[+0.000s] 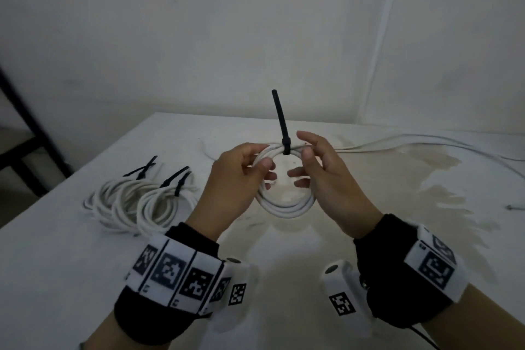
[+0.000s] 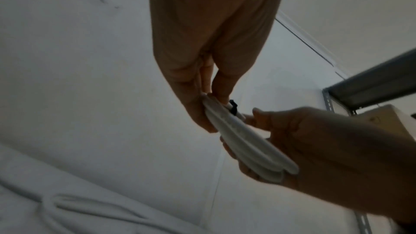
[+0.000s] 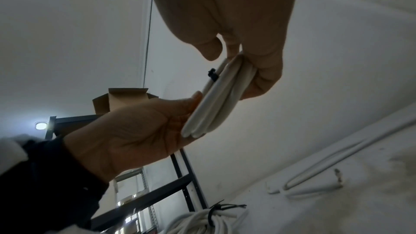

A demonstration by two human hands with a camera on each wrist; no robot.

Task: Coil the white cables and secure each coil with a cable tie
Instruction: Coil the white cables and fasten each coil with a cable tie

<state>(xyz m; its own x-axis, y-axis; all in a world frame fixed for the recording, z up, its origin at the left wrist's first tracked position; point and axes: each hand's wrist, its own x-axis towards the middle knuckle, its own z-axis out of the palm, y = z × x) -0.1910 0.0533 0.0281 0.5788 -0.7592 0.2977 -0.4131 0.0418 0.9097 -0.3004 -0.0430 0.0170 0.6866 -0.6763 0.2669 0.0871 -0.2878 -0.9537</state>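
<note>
I hold a white cable coil (image 1: pixel 287 204) upright above the table (image 1: pixel 341 236). A black cable tie (image 1: pixel 285 148) is wrapped round its top, and the tie's tail (image 1: pixel 279 111) sticks straight up. My left hand (image 1: pixel 260 160) grips the coil's upper left part, thumb in front. My right hand (image 1: pixel 305 148) pinches the strands just right of the tie between thumb and forefinger. In the left wrist view the coil (image 2: pixel 247 149) is edge-on, with the tie (image 2: pixel 234 108) beside my left fingertips. The right wrist view shows the coil (image 3: pixel 216 106) and tie (image 3: pixel 212 75) the same way.
Several tied white coils (image 1: pixel 136 202) with black ties lie on the table to the left. Loose white cables (image 1: pixel 397 145) run along the far right of the stained tabletop. A black shelf frame (image 1: pixel 28 122) stands off the table's left side, and the wall is close behind.
</note>
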